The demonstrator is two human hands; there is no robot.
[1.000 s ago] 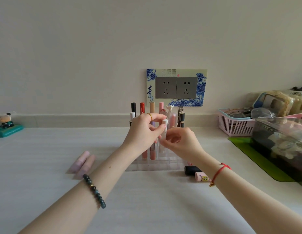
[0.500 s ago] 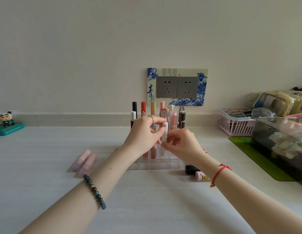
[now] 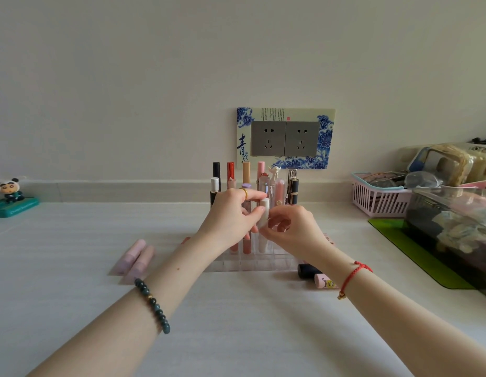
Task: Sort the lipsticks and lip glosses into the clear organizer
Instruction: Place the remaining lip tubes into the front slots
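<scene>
L hand & R hand are both pinching the white tube. It's standing straight up, bottom pointing into the organizer below the fingers.

Soft even daylight, sharp — edges bowed

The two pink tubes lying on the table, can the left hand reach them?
Probably yes: the left hand is close, and the pink tubes lie uncovered, but it holds the white tube right now.

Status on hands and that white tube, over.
Left hand and right hand pinch white tube. Tube upright, lower end inside clear organizer. Nothing blocking; pink tubes lie loose left.
</scene>
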